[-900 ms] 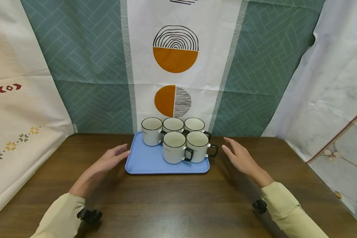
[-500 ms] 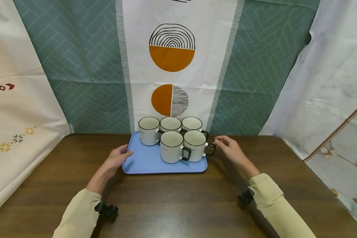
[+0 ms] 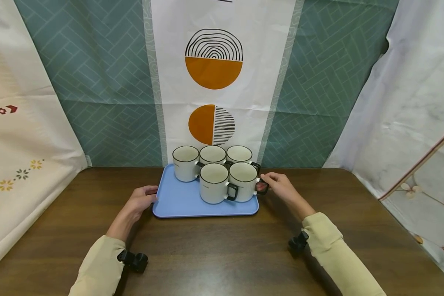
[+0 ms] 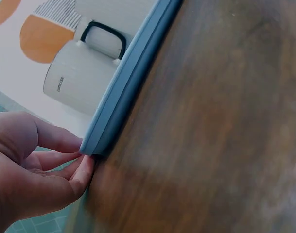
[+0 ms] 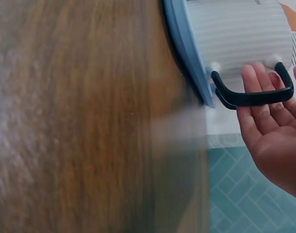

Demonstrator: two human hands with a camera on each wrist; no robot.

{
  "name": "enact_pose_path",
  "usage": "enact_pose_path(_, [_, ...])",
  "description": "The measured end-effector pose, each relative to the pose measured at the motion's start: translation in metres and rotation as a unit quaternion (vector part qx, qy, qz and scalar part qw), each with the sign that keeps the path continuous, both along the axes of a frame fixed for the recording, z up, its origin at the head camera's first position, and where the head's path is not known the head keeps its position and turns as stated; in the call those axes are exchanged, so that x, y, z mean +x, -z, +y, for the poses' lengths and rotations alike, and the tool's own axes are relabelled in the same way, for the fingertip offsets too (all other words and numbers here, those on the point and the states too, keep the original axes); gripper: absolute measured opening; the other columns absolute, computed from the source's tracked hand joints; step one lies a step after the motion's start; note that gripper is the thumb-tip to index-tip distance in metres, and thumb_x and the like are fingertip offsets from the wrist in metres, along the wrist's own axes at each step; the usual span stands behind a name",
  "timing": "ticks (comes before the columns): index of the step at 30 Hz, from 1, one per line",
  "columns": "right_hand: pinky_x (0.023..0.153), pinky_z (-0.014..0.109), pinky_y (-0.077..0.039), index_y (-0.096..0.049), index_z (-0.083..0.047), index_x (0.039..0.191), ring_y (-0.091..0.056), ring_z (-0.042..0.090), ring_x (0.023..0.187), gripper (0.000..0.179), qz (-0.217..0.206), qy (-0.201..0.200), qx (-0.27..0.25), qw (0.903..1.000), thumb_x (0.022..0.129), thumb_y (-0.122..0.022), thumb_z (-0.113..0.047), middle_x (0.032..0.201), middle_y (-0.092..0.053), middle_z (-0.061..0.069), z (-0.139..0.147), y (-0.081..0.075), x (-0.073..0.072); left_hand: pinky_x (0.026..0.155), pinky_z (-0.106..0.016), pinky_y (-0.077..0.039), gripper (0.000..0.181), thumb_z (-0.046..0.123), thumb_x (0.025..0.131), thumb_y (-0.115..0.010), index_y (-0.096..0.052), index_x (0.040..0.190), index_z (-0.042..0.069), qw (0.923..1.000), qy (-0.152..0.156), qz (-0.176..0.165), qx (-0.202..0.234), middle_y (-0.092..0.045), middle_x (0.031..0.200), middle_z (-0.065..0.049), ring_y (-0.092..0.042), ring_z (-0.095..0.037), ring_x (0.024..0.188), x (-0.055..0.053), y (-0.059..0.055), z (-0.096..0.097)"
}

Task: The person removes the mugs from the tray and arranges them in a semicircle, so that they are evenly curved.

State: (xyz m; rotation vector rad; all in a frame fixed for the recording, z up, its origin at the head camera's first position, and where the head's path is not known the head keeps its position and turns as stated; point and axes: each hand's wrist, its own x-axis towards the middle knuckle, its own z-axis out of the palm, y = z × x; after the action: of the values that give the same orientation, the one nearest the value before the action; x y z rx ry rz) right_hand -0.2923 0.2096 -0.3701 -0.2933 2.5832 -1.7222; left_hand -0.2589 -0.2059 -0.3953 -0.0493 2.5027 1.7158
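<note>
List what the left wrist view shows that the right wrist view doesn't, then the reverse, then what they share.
Only the left wrist view shows the left hand, which pinches the edge of the blue tray.

Only the right wrist view shows the right hand, its fingers reaching through a mug's black handle.

Both show part of the blue tray, at least one pale mug with a black handle, the brown wooden table, some teal patterned cloth and a bit of orange print.
</note>
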Motion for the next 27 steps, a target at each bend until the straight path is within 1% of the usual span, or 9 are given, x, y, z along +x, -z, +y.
enact_pose_path(3, [0.078,0.038,-0.048,-0.064,0.009,0.093,-0.064,0.014,0.073,0.032,0.008,-0.019,0.003,0.9998,0.101,-0.050,-0.019,0.077,-0.068,0.007,-0.004,0.003,-0.002,0.099,-0.042,-0.041,0.050,-0.009,0.089,-0.046,-0.033,0.136,-0.022,1.0000,0.004,-0.001,0.008,-0.039,0.135,-0.040,-0.043,-0.043,0.123,-0.001,0.002,-0.003])
enact_pose_path(6, [0.073,0.037,-0.052,-0.062,0.008,0.083,-0.060,0.014,0.066,0.035,0.019,-0.032,0.003,0.9993,0.101,-0.048,-0.017,0.070,-0.063,0.005,-0.007,0.005,-0.003,0.103,-0.046,-0.039,0.051,-0.009,0.090,-0.045,-0.032,0.137,-0.021,0.9999,0.007,-0.006,0.014,-0.037,0.137,-0.040,-0.041,-0.044,0.125,-0.001,0.002,-0.005])
enact_pose_path(8, [0.068,0.038,-0.051,-0.060,0.007,0.078,-0.056,0.013,0.063,0.037,0.020,-0.039,0.004,0.9990,0.102,-0.046,-0.017,0.066,-0.058,0.003,-0.008,0.005,-0.004,0.105,-0.051,-0.034,0.051,-0.009,0.091,-0.045,-0.031,0.138,-0.020,0.9997,0.009,-0.015,0.018,-0.036,0.138,-0.039,-0.039,-0.045,0.127,-0.002,0.001,-0.006])
enact_pose_path(10, [0.063,0.035,-0.049,-0.059,0.005,0.075,-0.052,0.012,0.061,0.037,0.014,-0.041,0.005,0.9991,0.102,-0.046,-0.017,0.064,-0.054,0.001,-0.008,0.004,-0.004,0.107,-0.052,-0.032,0.052,-0.008,0.091,-0.045,-0.031,0.139,-0.019,0.9994,0.011,-0.023,0.022,-0.036,0.139,-0.038,-0.038,-0.045,0.128,-0.003,0.000,-0.008])
enact_pose_path(13, [0.062,0.032,-0.042,-0.055,0.004,0.073,-0.045,0.013,0.061,0.038,-0.001,-0.045,0.001,0.9990,0.103,-0.045,-0.017,0.062,-0.048,0.001,-0.007,0.003,-0.004,0.108,-0.052,-0.030,0.052,-0.008,0.092,-0.045,-0.030,0.140,-0.018,0.9989,0.013,-0.033,0.030,-0.034,0.141,-0.037,-0.037,-0.045,0.129,-0.004,0.000,-0.009])
enact_pose_path(16, [0.063,0.031,-0.037,-0.051,0.001,0.070,-0.040,0.014,0.059,0.037,-0.013,-0.044,-0.018,0.9988,0.103,-0.044,-0.016,0.061,-0.043,0.001,-0.007,0.003,-0.004,0.108,-0.052,-0.030,0.051,-0.008,0.092,-0.045,-0.030,0.141,-0.017,0.9985,0.015,-0.035,0.038,-0.034,0.141,-0.037,-0.036,-0.044,0.130,-0.005,0.000,-0.009])
enact_pose_path(20, [0.063,0.028,-0.034,-0.049,-0.001,0.070,-0.037,0.012,0.058,0.036,-0.019,-0.038,-0.044,0.9981,0.103,-0.044,-0.014,0.063,-0.041,0.000,-0.008,0.005,-0.004,0.107,-0.052,-0.031,0.051,-0.009,0.091,-0.045,-0.030,0.140,-0.019,0.9988,0.017,-0.024,0.038,-0.035,0.140,-0.038,-0.037,-0.045,0.129,-0.005,0.001,-0.010])
enact_pose_path(23, [0.064,0.027,-0.037,-0.049,-0.001,0.069,-0.037,0.010,0.059,0.036,-0.016,-0.025,-0.064,0.9975,0.102,-0.044,-0.012,0.065,-0.041,0.000,-0.010,0.008,-0.003,0.107,-0.052,-0.032,0.052,-0.010,0.091,-0.045,-0.029,0.139,-0.020,0.9987,0.019,-0.019,0.044,-0.035,0.139,-0.039,-0.037,-0.045,0.128,-0.005,0.002,-0.010])
enact_pose_path(27, [0.066,0.025,-0.042,-0.047,-0.004,0.066,-0.038,0.009,0.060,0.037,-0.014,-0.001,-0.089,0.9959,0.102,-0.042,-0.010,0.064,-0.041,0.000,-0.012,0.012,-0.001,0.106,-0.051,-0.033,0.051,-0.011,0.090,-0.045,-0.030,0.139,-0.020,0.9981,0.017,-0.023,0.054,-0.036,0.139,-0.038,-0.038,-0.044,0.127,-0.005,0.005,-0.008])
